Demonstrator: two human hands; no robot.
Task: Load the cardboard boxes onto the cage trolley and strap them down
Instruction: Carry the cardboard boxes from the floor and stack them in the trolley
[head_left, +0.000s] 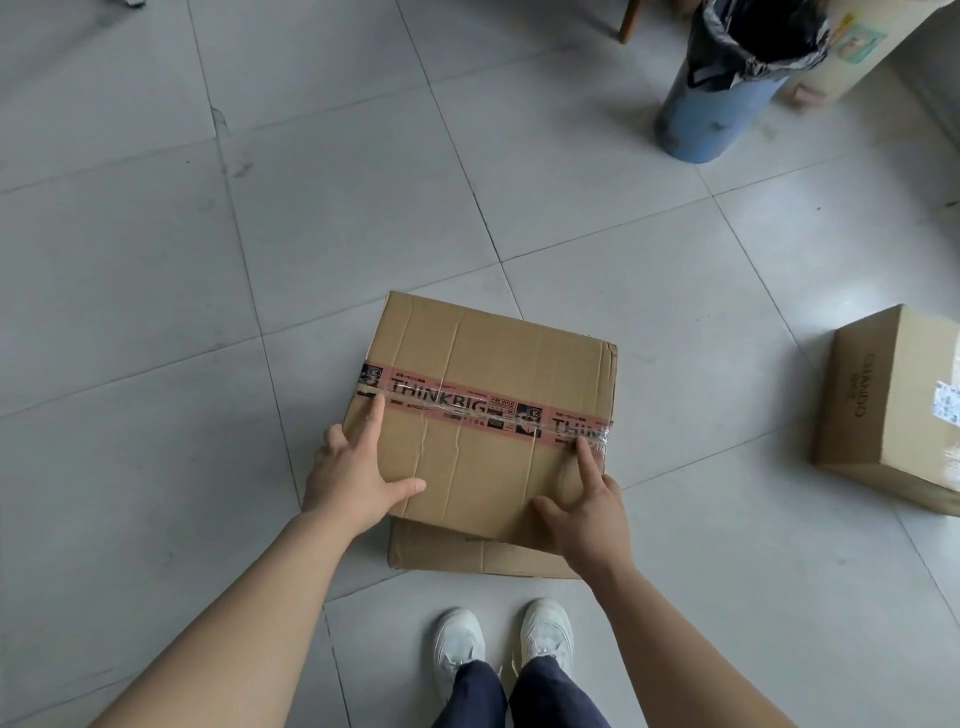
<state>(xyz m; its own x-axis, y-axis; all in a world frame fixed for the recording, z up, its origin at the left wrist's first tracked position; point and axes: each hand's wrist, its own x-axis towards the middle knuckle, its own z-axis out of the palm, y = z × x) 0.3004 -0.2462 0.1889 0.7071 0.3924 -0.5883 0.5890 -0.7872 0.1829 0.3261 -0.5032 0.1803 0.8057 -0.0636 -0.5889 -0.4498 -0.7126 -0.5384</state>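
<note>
A cardboard box (483, 358) sealed with pink printed tape stands on the tiled floor right in front of my feet. My left hand (353, 478) holds its near left corner, with index finger and thumb flat on the top and the other fingers over the left side. My right hand (587, 512) holds the near right corner the same way, its index finger reaching the tape. A second cardboard box (893, 405) lies on the floor at the right edge. No cage trolley or strap is in view.
A blue bin (727, 104) with a black liner stands at the back right, beside a pale carton (857, 52). A wooden furniture leg (628, 21) shows at the top. My white shoes (498, 644) are just behind the box. Grey floor tiles (208, 312) spread left.
</note>
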